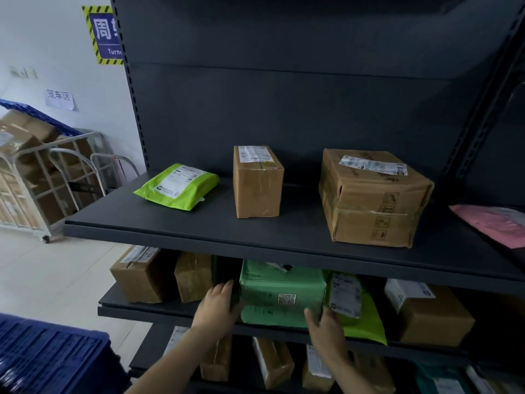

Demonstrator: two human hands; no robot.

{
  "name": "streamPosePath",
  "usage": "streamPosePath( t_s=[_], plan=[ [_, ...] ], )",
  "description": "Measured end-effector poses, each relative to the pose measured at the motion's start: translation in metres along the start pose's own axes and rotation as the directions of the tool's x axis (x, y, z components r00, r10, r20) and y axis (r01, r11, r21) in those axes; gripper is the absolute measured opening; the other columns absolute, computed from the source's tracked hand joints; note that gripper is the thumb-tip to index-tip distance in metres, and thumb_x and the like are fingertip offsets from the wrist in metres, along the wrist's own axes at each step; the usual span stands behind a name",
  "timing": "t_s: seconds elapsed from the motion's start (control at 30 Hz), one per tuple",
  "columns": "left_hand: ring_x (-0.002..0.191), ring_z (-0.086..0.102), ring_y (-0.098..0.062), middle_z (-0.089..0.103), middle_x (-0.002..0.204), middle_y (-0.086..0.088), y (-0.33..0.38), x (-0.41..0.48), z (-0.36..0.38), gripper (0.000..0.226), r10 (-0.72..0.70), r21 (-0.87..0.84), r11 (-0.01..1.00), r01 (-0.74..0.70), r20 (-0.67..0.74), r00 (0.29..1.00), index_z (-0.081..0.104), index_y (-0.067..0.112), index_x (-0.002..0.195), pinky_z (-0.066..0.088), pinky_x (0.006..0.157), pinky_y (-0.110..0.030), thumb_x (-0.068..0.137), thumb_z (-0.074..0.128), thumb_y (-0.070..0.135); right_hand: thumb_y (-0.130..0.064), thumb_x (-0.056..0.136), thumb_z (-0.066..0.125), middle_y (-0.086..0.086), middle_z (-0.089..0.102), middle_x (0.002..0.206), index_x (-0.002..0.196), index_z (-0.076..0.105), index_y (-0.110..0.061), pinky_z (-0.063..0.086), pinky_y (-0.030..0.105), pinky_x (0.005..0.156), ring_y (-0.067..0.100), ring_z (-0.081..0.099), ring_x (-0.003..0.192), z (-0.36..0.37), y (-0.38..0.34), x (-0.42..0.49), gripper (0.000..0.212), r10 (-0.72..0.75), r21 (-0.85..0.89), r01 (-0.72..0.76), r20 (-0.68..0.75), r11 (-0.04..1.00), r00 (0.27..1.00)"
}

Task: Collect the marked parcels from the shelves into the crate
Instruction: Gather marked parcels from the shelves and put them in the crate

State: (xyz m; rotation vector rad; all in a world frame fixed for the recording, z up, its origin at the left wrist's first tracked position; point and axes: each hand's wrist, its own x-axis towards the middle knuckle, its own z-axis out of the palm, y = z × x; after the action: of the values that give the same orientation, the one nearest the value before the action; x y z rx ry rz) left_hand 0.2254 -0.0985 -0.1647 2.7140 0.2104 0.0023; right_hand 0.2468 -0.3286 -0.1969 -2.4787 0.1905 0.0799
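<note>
**both hands on the green parcel, middle shelf**

the green parcel (282, 294) sits on the middle shelf (159, 312) of a dark metal rack, its front face with a printed square code turned outward. the left hand (217, 305) lies against the parcel's left side, fingers (224, 288) straight and pressed flat into the dark gap beside it. the right hand (324, 325) grips the parcel's lower right corner: the thumb rests on the front face and the other fingers wrap round the right side, out of sight between the parcel and a lime mailer (358, 311) that leans just beside it. the parcel's base rests on the shelf.

left of the parcel on the same shelf stand two brown cartons (139, 275), and a labelled brown carton (429, 314) sits at the far right. the top shelf (199, 223) carries a lime bag (177, 184), a small upright carton (257, 182) and a large taped carton (372, 197), well apart from each other, with a pink mailer (494, 223) on the neighbouring bay. the lowest visible shelf holds more small boxes (their labels are too blurred to read).

the blue crate (48, 356) shows at the bottom left corner, below and left of the left forearm. a wheeled cage (42, 177) full of cartons stands by the white wall.
</note>
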Motion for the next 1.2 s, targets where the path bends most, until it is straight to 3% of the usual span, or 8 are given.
streamPosePath(
  t_s=[0.2,0.37,0.53,0.67,0.8,0.97,1.07,1.2],
  plan=[
    [0.140,0.026,-0.022,0.032,0.150,-0.001,-0.045,-0.021,0.005,0.065,-0.008,0.234,0.972,0.008,0.001,1.000,0.020,0.017,0.148,0.025,0.114,-0.034,0.094,0.044,0.044,-0.050,0.096,0.033,0.004,0.041,0.143,0.142,0.032,-0.012,0.040,0.027,0.099,0.019,0.039,0.131,0.027,-0.014,-0.032,0.059,-0.098,-0.221,0.118,0.102,0.968,0.990],
    [0.142,0.023,-0.019,0.029,0.152,0.001,-0.080,-0.030,-0.001,0.066,-0.012,0.271,0.962,0.014,-0.008,1.000,0.021,0.017,0.148,0.019,0.117,-0.033,0.093,0.044,0.046,-0.047,0.096,0.034,-0.001,0.030,0.149,0.145,0.024,-0.018,0.031,0.028,0.106,0.017,0.028,0.137,0.051,-0.053,-0.052,0.058,-0.346,-0.142,0.391,0.264,0.909,0.900],
    [0.142,0.023,-0.020,0.030,0.152,0.002,-0.126,-0.034,-0.019,0.065,-0.048,0.195,0.979,0.055,-0.041,0.998,0.024,0.019,0.148,0.020,0.117,-0.034,0.093,0.044,0.047,-0.045,0.097,0.035,-0.003,0.025,0.152,0.148,0.020,-0.019,0.027,0.025,0.110,0.012,0.025,0.139,0.077,-0.097,-0.057,0.059,-0.425,-0.085,0.472,0.317,0.877,0.847],
    [0.143,0.021,-0.019,0.028,0.153,0.001,-0.175,-0.030,-0.040,0.062,-0.064,0.189,0.980,0.070,-0.041,0.997,0.024,0.018,0.147,0.019,0.116,-0.033,0.094,0.044,0.042,-0.042,0.098,0.036,-0.002,0.023,0.153,0.148,0.019,-0.017,0.023,0.023,0.111,0.012,0.022,0.140,0.108,-0.132,-0.059,0.058,-0.409,-0.067,0.450,0.311,0.891,0.858],
    [0.142,0.022,-0.018,0.028,0.153,0.002,-0.221,-0.020,-0.061,0.064,-0.066,0.152,0.985,0.078,-0.078,0.995,0.023,0.019,0.147,0.023,0.115,-0.032,0.092,0.047,0.042,-0.043,0.097,0.036,0.002,0.029,0.150,0.146,0.024,-0.016,0.032,0.026,0.107,0.017,0.028,0.137,0.135,-0.175,-0.046,0.057,-0.381,-0.132,0.405,0.176,0.905,0.908],
    [0.137,0.028,-0.019,0.029,0.150,0.000,-0.261,0.005,-0.083,0.068,-0.099,-0.053,0.994,0.091,-0.182,0.978,0.020,0.017,0.146,0.032,0.109,-0.033,0.090,0.052,0.037,-0.054,0.093,0.036,0.014,0.023,0.151,0.146,0.021,-0.013,0.040,0.030,0.102,0.027,0.029,0.135,0.161,-0.227,-0.022,0.069,-0.252,-0.293,0.229,-0.045,0.928,0.967],
    [0.139,0.026,-0.020,0.025,0.153,-0.004,-0.270,0.024,-0.091,0.073,-0.127,-0.142,0.985,0.101,-0.183,0.975,0.015,0.014,0.148,0.030,0.111,-0.033,0.091,0.051,0.041,-0.065,0.085,0.039,0.015,0.025,0.147,0.140,0.030,-0.011,0.041,0.033,0.101,0.030,0.031,0.129,0.165,-0.246,-0.007,0.078,-0.161,-0.319,0.109,-0.140,0.941,0.977],
    [0.138,0.027,-0.022,0.029,0.151,-0.007,-0.271,0.048,-0.096,0.069,-0.146,-0.278,0.955,0.106,-0.128,0.981,0.019,0.011,0.147,0.028,0.111,-0.033,0.093,0.050,0.040,-0.072,0.078,0.045,0.016,0.028,0.147,0.137,0.035,-0.010,0.031,0.038,0.109,0.034,0.027,0.132,0.166,-0.256,0.014,0.086,-0.094,-0.295,0.048,-0.142,0.954,0.985]
  ],
)
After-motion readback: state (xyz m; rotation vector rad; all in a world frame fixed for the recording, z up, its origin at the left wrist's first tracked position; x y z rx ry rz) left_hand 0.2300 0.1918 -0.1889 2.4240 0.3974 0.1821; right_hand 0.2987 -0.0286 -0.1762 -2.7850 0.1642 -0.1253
